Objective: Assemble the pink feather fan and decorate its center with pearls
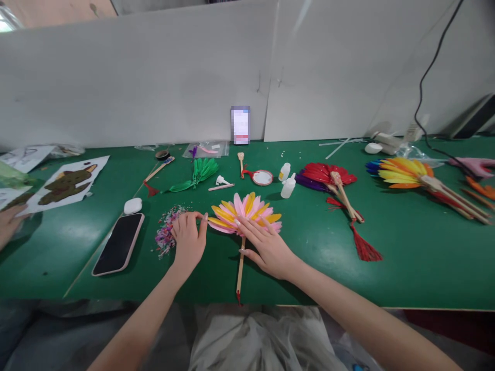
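Note:
A feather fan (250,206) of pink and yellow feathers lies on the green table, its wooden handle (240,268) pointing toward me and ending in a red cord. My right hand (268,248) rests flat over the base of the feathers, fingers stretched out, thumb beside the handle. To the left of the fan, my left hand (189,239) has its thumb and forefinger pinched together close to the leftmost feather tips. Whatever it pinches is too small to make out. Its other fingers lie over a pile of small colourful bits (165,232).
Glue bottles (287,186), a round red-rimmed piece (263,178) and green feathers (199,172) lie behind the fan. A red fan (328,175) and a yellow-orange fan (406,172) are rightward. Leftward are a phone (118,245), a white case (133,206) and another person's hand (10,221).

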The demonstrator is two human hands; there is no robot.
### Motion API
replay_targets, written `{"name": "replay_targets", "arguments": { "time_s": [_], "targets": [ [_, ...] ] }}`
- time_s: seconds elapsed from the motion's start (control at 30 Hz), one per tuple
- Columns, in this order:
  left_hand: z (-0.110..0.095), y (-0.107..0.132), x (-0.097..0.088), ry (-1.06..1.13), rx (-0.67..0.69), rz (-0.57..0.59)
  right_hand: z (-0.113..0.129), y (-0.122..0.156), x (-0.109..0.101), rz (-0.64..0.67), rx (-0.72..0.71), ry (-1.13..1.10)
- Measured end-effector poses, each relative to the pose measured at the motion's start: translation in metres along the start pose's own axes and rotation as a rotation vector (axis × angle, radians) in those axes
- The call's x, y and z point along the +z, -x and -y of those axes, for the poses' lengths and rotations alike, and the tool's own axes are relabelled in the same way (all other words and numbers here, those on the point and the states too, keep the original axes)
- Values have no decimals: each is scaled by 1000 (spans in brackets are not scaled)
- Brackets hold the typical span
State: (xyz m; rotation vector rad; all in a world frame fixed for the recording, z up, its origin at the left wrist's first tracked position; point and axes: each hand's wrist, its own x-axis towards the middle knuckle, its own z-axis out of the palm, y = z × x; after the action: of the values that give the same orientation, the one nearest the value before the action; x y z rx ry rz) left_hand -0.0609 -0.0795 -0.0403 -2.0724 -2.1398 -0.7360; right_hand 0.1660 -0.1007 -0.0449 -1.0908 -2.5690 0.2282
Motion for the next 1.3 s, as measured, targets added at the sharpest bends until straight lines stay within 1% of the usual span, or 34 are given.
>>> {"name": "replay_targets", "arguments": {
  "time_s": [0.07,0.13,0.17,0.23,0.27,0.3,0.33,0.37,0.43,0.53,0.67,0.8,1.03,1.17,1.3],
  "targets": [
    [-6,8,-6,59,86,-69,0,1,1,-3,-5,4],
    [-13,16,-11,122,209,-104,-1,2,2,-34,-21,3],
    [-17,19,-13,149,274,-96,-3,3,1,-71,-24,-4],
    [-23,24,-16,171,400,-17,-10,5,-3,-207,15,-39],
    [-25,26,-17,159,454,45,-15,7,-5,-297,83,-64],
    [-27,27,-17,137,506,110,-21,8,-8,-385,181,-87],
    [-28,27,-16,108,557,170,-28,10,-10,-460,297,-104],
    [-29,26,-15,80,609,223,-34,12,-13,-509,416,-108],
    [-31,22,-13,30,707,302,-45,14,-15,-526,570,-111],
    [-34,16,-7,-16,800,379,-53,14,-13,-471,648,-153],
    [-37,10,1,-22,847,437,-53,10,-9,-406,700,-279],
    [-37,10,7,-10,837,459,-54,8,-10,-384,719,-408],
    [-37,11,8,-2,828,488,-60,8,-9,-363,711,-559],
    [-44,7,8,1,829,487,-60,6,-8,-375,722,-585],
    [-49,3,8,9,829,489,-59,7,-11,-372,744,-545]
  ]
}}
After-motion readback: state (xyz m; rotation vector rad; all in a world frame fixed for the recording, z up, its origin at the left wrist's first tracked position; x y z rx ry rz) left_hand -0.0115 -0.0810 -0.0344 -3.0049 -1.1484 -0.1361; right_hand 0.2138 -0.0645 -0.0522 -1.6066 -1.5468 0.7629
